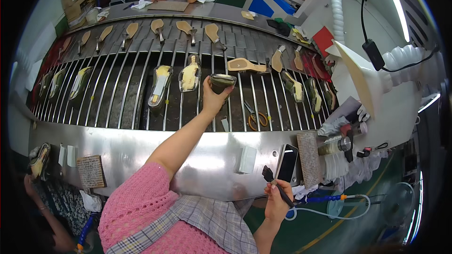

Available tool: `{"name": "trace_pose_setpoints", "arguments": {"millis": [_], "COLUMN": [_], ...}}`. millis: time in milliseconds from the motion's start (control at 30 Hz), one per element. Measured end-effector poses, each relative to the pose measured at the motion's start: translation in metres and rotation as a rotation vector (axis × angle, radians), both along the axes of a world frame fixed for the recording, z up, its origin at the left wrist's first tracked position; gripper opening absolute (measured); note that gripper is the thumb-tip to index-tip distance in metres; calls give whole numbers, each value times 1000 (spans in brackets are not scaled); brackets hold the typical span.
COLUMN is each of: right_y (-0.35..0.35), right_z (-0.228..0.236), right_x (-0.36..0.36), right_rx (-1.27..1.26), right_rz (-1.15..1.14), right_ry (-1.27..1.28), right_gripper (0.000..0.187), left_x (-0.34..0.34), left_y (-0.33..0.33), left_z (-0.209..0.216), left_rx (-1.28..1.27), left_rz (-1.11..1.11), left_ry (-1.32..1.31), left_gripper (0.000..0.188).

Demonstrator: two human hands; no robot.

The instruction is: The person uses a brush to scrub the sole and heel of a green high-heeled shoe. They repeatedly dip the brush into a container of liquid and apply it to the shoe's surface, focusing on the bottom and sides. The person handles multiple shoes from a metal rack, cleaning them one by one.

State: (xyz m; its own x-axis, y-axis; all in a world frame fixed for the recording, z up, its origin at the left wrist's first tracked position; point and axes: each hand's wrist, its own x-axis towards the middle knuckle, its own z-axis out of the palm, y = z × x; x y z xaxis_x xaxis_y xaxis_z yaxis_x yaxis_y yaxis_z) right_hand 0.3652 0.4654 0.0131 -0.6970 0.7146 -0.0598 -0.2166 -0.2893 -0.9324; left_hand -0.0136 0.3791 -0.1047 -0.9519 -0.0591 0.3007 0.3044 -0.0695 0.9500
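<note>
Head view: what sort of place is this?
Most likely a shoe-making workshop. Tan heeled soles are lined up along the far side, the left hand holds a dark shoe upper, and the right hand holds a brush.

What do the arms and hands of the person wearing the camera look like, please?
The left hand and right hand are ungloved, with no watch or bracelet showing at either wrist. A pink, openwork knit sleeve covers the left upper arm, leaving the left forearm bare. The right forearm is bare too; its sleeve isn't visible.
</note>
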Motion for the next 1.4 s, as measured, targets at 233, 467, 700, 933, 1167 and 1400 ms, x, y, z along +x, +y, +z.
{"name": "trace_pose_setpoints", "arguments": {"millis": [233, 467, 700, 933, 1167, 1400], "right_y": [-4, -7, -22, -38, -43, -43], "right_z": [12, -8, 8, 1, -2, -11], "right_x": [9, 6, -17, -33, -44, -55], "right_rx": [242, 298, 364, 455, 545, 827], "right_rz": [27, -84, -14, 60, 29, 53], "right_ry": [-161, -199, -142, -103, -145, -152], "right_gripper": [22, 24, 22, 21, 16, 14], "left_x": [35, 122, 209, 245, 243, 244], "left_y": [19, -65, -124, -123, -118, -105], "left_z": [30, 75, 73, 32, 17, 9], "left_rx": [-366, 173, -137, -205, -201, 12], "left_rz": [91, -334, -641, -591, -606, -500], "left_ry": [-95, -232, 111, 232, 260, 330], "left_gripper": [93, 54, 100, 102, 102, 92]}}
